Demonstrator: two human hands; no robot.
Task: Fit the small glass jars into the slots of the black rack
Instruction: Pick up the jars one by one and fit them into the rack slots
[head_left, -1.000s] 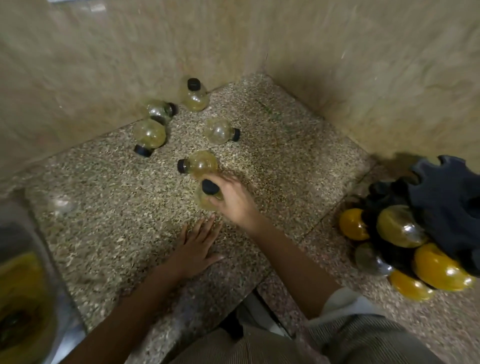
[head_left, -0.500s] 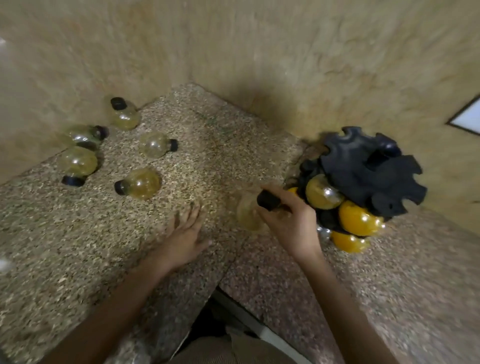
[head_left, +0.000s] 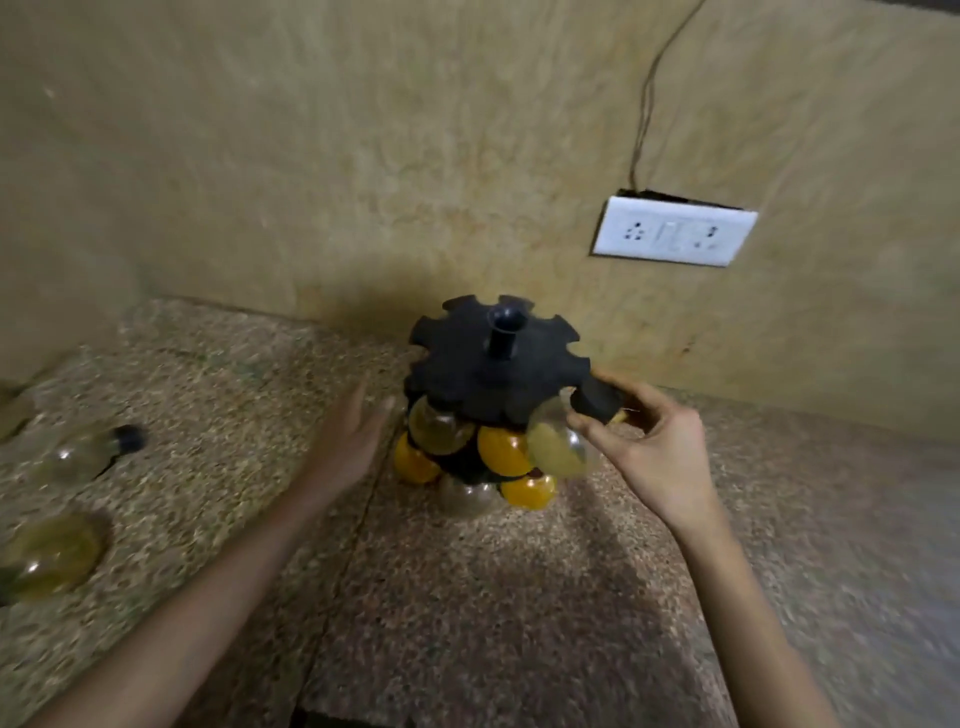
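Hidden or unclear: the lower tier of the black rack sits under its notched top disc, so the slots there cannot be seen; the whole view is slightly blurred, most of all at the left edge.
Cut off: a round jar at the lower left runs out of frame, and a pale shape at the far left edge is too smeared to name.
Rack: stands upright on the speckled stone counter close to the wall, with a knobbed centre post rising from the top disc.
Rack contents: a clear yellowish jar hangs under the disc at front left; orange-filled jars sit just beside and below it; a clear one at the very bottom is hard to make out.
Held jar: a small glass jar with a black cap and a little yellowish content, tilted, its cap against the right rim of the top disc; whether the neck is in a slot cannot be told.
Right hand: fingers and thumb pinched round the cap end of that jar, bulb hanging to the left.
Left hand: flat and spread, holding nothing, just left of the rack; whether it touches is unclear.
Loose jars: one lying on its side on the counter, well left of the rack.
Wall: a white socket plate with a thin wire running up from it.
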